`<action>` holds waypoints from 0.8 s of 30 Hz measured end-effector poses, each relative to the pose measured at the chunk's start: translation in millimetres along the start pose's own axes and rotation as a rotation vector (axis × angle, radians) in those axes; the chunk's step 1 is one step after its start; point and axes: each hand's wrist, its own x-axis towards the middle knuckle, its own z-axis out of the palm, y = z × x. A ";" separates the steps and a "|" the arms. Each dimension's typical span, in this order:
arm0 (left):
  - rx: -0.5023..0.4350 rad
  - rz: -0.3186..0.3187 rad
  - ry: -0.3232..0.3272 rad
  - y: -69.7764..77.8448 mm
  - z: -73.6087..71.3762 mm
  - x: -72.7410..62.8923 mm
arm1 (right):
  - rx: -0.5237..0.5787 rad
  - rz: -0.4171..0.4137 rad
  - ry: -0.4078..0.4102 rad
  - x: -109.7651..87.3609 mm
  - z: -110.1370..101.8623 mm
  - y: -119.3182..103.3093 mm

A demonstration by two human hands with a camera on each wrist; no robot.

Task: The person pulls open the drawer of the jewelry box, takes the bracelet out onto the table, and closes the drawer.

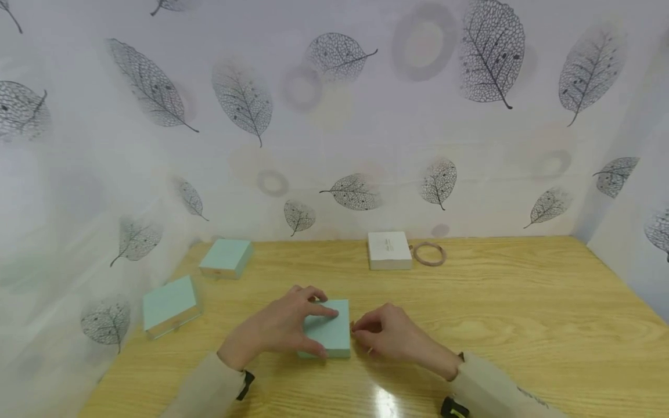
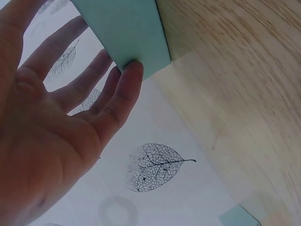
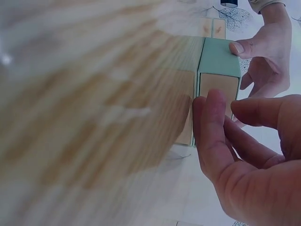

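A mint green box (image 1: pixel 337 334) with a beige side lies on the table, its edge also seen in the left wrist view. My left hand (image 1: pixel 284 322) holds it from the left, thumb at the near edge, index finger stretched over the top and the other fingers toward the far side. At the box's right side, my right hand (image 1: pixel 389 334) pinches a small brown tab (image 1: pixel 352 326) between thumb and fingers. In the right wrist view those fingers stand in front of the box's beige side (image 3: pixel 211 84), hiding the tab.
Two more mint green boxes, one at the back left (image 1: pixel 227 255) and one at the far left (image 1: pixel 169 305), lie on the wooden table (image 1: pixel 522 313). A white box (image 1: pixel 389 249) sits at the back beside a mauve ring (image 1: pixel 430 265). A leaf-patterned curtain (image 1: pixel 313 145) surrounds the table.
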 end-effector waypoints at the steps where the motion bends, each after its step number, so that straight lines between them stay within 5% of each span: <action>1: 0.000 0.001 -0.001 0.6 0.1 0.3 | 0.003 0.003 0.001 -0.1 -0.1 -0.3; 8: 0.008 0.020 0.002 3.0 2.4 0.8 | -0.055 0.054 0.068 2.4 -0.1 -3.4; 19: -0.027 0.041 0.002 1.6 2.5 -1.5 | -0.002 0.129 0.108 9.1 2.0 -3.6; 24: -0.032 0.048 -0.017 2.6 1.8 -1.7 | 0.105 0.175 0.097 9.2 2.1 -3.0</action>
